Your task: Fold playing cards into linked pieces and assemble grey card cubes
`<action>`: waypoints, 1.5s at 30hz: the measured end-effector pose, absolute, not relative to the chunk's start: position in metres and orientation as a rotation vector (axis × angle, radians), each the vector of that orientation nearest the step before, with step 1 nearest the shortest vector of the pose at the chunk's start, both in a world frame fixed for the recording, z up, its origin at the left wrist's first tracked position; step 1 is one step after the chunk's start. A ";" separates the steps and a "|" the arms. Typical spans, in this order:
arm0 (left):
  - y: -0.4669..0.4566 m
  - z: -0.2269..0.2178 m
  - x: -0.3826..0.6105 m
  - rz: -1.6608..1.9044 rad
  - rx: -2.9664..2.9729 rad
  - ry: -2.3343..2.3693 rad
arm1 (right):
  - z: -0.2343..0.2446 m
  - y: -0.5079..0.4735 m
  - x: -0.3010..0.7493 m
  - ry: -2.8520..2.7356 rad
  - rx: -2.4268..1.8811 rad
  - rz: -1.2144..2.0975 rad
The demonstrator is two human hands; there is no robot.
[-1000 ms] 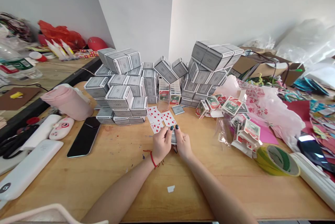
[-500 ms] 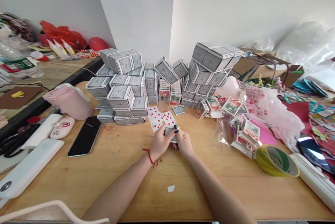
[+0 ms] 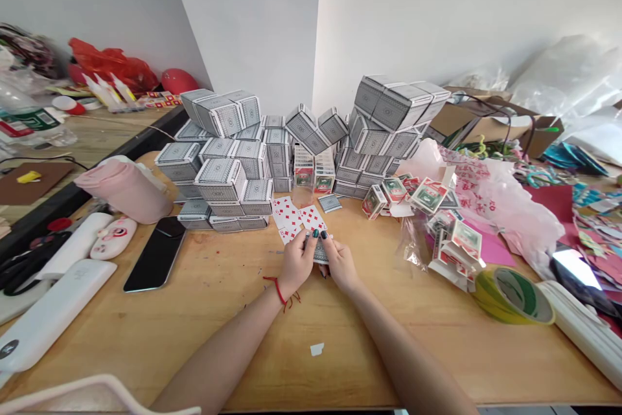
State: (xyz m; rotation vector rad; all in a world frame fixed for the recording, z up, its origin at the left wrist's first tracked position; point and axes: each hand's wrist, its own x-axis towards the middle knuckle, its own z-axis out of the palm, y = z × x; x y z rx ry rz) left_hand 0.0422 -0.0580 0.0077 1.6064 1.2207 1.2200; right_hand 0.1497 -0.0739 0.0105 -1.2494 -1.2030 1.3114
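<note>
My left hand and my right hand meet over the middle of the wooden table. Together they pinch a small stack of playing cards with grey patterned backs. A red string circles my left wrist. Just beyond the fingertips, a few red diamond cards lie face up on the table. Behind them stand piles of grey card blocks and a taller pile to the right.
A black phone, white cases and a pink pouch lie at the left. Small card boxes, a pink plastic bag, a yellow-green tape roll and paper scraps crowd the right. A white scrap lies near me.
Both hands stay in place on the card stack; the fingers have shifted slightly around it. Nothing else on the table has moved.
</note>
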 end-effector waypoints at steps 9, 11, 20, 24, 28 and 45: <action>-0.061 0.011 0.043 1.231 1.621 1.302 | 0.008 -0.075 0.149 -1.165 -1.234 1.329; -0.062 0.013 0.042 1.237 1.634 1.318 | 0.008 -0.076 0.149 -1.171 -1.228 1.336; -0.063 0.016 0.042 1.193 1.728 1.364 | 0.008 -0.077 0.142 -1.046 -1.283 1.220; -0.063 0.014 0.044 1.185 1.685 1.354 | 0.006 -0.078 0.142 -1.052 -1.325 1.183; -0.062 0.011 0.046 1.206 1.701 1.362 | 0.004 -0.079 0.141 -1.052 -1.351 1.141; -0.062 0.007 0.047 1.203 1.617 1.288 | 0.004 -0.078 0.142 -0.990 -1.241 1.198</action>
